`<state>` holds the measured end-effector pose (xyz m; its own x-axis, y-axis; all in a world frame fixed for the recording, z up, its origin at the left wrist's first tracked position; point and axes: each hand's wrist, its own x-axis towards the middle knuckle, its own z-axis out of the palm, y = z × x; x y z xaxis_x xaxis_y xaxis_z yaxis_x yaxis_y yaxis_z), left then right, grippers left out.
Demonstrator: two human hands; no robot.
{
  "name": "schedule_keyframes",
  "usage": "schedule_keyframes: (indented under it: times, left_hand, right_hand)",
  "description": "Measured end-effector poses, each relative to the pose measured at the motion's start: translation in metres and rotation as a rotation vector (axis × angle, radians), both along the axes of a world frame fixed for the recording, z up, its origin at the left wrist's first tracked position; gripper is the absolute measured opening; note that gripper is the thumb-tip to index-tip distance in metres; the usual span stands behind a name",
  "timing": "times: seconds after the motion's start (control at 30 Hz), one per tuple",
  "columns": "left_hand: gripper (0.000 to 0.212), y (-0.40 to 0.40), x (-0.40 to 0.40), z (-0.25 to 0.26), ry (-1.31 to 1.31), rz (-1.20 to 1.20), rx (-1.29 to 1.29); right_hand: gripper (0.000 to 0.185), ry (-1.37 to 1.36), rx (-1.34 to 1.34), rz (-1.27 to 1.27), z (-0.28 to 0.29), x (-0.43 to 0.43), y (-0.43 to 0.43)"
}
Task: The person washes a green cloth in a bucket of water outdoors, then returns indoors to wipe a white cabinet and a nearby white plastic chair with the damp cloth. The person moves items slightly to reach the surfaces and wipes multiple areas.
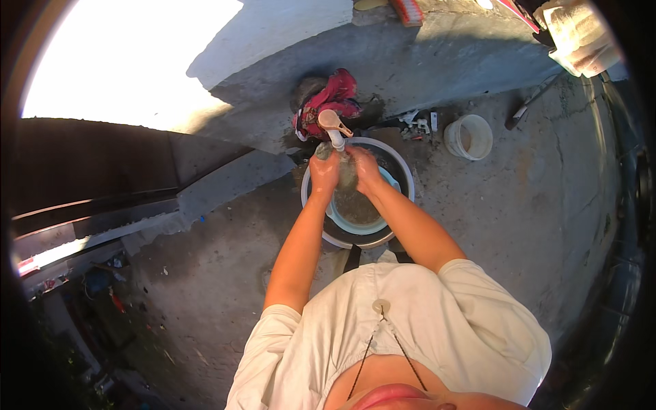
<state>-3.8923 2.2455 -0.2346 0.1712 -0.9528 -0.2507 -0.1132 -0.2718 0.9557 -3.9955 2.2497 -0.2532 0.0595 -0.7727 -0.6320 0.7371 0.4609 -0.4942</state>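
Under the spout of a plastic tap (335, 134), my left hand (324, 173) and my right hand (365, 166) are close together. A greyish-green wet thing, perhaps a cloth or a stone, shows at my left hand's fingers. Between both hands is a blurred greyish mass (347, 174); whether it is water or a held thing is unclear. Below them, a light blue basin (353, 226) with cloudy water stands inside a larger round metal basin (408, 169). Red patterned cloth (335, 92) lies just behind the tap.
A white bucket (486, 137) stands on the concrete floor to the right. Small litter (421, 125) lies between it and the tap. A red-and-white brush (408, 11) rests on the ledge above. A long-handled tool (518, 113) is at the right, below a pale container (581, 36).
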Motion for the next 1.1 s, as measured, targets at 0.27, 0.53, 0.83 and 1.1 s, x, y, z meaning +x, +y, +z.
schedule_keyframes:
  times: [0.27, 0.53, 0.83, 1.1]
  left_hand:
    - [0.03, 0.002, 0.006, 0.032, -0.445, -0.444, -0.321]
    - [0.052, 0.014, 0.042, -0.032, -0.175, -0.085, 0.239]
    - [0.052, 0.024, 0.097, -0.036, 0.062, 0.154, 0.343]
    - [0.046, 0.012, 0.123, 0.009, 0.328, 0.339, 0.442]
  right_hand:
    - [0.022, -0.172, 0.274, 0.408, -0.003, -0.01, -0.008]
    - [0.011, 0.173, -0.034, 0.363, 0.002, -0.045, -0.008]
    - [0.024, 0.735, -0.294, 0.079, 0.003, -0.12, 0.002]
    - [0.022, 0.681, -0.114, -0.166, 0.011, -0.16, 0.0]
